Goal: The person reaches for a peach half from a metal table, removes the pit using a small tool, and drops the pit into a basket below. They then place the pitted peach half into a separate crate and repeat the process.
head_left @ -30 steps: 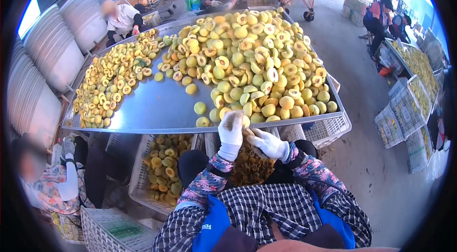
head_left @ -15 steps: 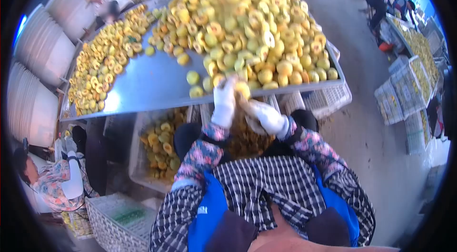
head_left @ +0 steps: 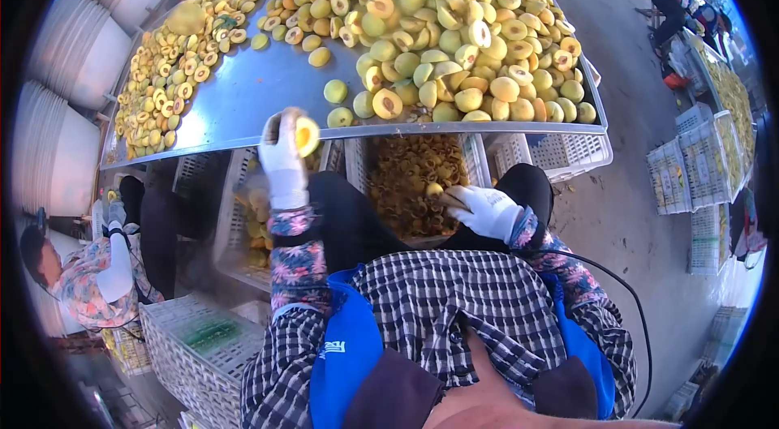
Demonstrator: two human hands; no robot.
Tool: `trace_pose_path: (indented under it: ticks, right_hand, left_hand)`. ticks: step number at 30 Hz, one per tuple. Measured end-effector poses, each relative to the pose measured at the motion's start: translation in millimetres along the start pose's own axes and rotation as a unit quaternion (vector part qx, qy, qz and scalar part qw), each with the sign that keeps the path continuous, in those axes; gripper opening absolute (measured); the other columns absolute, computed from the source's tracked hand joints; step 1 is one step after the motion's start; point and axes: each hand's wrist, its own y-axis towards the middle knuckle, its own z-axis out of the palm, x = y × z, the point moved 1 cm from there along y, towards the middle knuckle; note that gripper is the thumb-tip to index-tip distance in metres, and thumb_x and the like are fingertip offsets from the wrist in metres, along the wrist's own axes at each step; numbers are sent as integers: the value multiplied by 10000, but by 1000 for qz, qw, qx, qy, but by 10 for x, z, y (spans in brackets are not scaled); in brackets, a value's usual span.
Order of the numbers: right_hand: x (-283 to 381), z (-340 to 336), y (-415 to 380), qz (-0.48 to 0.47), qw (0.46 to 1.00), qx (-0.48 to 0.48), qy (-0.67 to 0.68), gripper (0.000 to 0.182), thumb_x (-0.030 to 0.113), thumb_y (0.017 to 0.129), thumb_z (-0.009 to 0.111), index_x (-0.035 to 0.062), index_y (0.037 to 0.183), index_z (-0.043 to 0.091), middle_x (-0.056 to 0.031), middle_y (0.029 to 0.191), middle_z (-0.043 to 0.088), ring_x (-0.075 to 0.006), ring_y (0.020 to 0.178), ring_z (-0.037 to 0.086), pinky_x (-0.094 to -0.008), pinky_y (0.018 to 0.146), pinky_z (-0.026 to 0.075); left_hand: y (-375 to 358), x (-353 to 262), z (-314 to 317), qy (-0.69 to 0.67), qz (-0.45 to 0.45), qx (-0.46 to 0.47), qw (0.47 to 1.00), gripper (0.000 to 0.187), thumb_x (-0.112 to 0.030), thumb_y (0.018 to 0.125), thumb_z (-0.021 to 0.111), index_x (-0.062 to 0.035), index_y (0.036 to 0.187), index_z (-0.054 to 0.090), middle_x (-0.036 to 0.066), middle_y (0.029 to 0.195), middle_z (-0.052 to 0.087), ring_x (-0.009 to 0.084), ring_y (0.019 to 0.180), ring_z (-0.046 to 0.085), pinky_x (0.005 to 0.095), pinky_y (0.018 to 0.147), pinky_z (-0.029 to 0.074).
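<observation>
My left hand [head_left: 283,160], in a white glove, is raised at the near edge of the metal table, its fingers closed on a yellow peach half [head_left: 307,136] with a pale hollow. My right hand [head_left: 484,211], also gloved, is lower, over the right side of a crate [head_left: 355,155] of brown pits and scraps [head_left: 414,178]. Its fingers are curled together, and what they hold is hard to make out. A small round yellowish piece [head_left: 434,189] shows just left of its fingertips. Halved and whole-looking yellow-green peaches [head_left: 454,40] are heaped on the tabletop ahead.
The metal table [head_left: 235,100] has a raised rim and a second peach pile [head_left: 162,88] at left. A crate [head_left: 223,226] of peaches stands below my left hand. A person [head_left: 89,275] sits at left; others work at far right. A black cord [head_left: 629,299] runs by my right sleeve.
My hands, together at the table edge before, are now apart. The left has moved left with the peach half; the right has dropped lower and slightly right. The view has shifted.
</observation>
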Motion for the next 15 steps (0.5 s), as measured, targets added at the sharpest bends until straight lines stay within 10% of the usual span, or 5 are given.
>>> trace_pose_path:
  ticks: [3, 7, 15]
  right_hand:
    - [-114, 138, -20, -28, 997, 26, 74, 445, 260, 910, 543, 66, 1295, 435, -195, 1011, 648, -379, 934, 629, -443, 827, 499]
    - [-54, 157, 100, 14, 998, 57, -18, 465, 207, 909, 522, 73, 1332, 382, -218, 1000, 641, -396, 928, 627, -457, 811, 500]
    - [-24, 173, 188, 44, 993, 105, -44, 560, 225, 935, 498, 154, 1449, 288, -218, 1021, 623, -410, 919, 629, -470, 792, 497]
  left_hand:
    - [220, -7, -431, 519, -6, 5, 855, 395, -335, 831, 689, -85, 1136, 654, 134, 1091, 654, 286, 959, 628, 390, 868, 490]
    - [343, 193, 161, 423, 89, 143, 890, 405, -352, 827, 667, -67, 1114, 650, 149, 1145, 624, 315, 1014, 605, 427, 894, 471]
    - [285, 457, 1359, 596, 119, 292, 739, 475, -429, 753, 680, -81, 1072, 625, 182, 1110, 537, 353, 1035, 551, 455, 866, 471]
